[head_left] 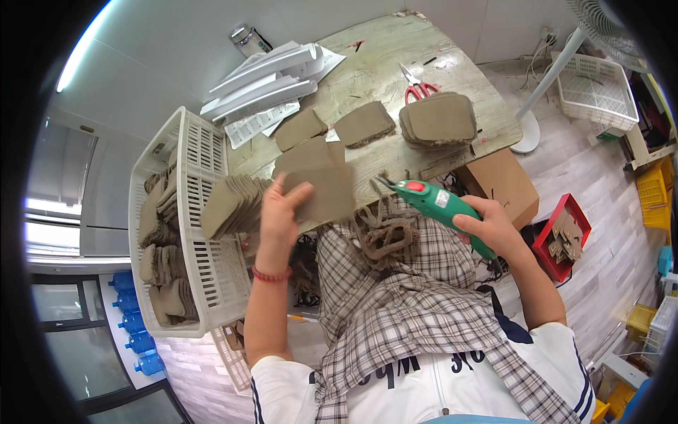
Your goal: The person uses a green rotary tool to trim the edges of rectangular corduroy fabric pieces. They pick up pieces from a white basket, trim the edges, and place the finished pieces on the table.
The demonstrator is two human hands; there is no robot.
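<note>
My left hand (280, 215) pinches a flat brown piece with rounded corners (328, 192) by its left side, thumb on top; both are slightly blurred. In my right hand (489, 225) is a green handheld electric cutter (445, 205) with a red button, its dark tip pointing at the table and apart from the piece. Beneath the held piece, another brown piece (300, 157) lies on the table (374, 67). A fanned row of similar pieces (233, 205) is left of my left hand. Brown trimmed strips (385, 239) hang over my checked apron (395, 311).
A white plastic basket (205, 166) with more brown pieces stands at the left. On the table are a neat stack of pieces (443, 119), red-handled scissors (418, 88) and papers (265, 81). Right of the table are a cardboard box (505, 185), a red tray (565, 205) and a fan (551, 78).
</note>
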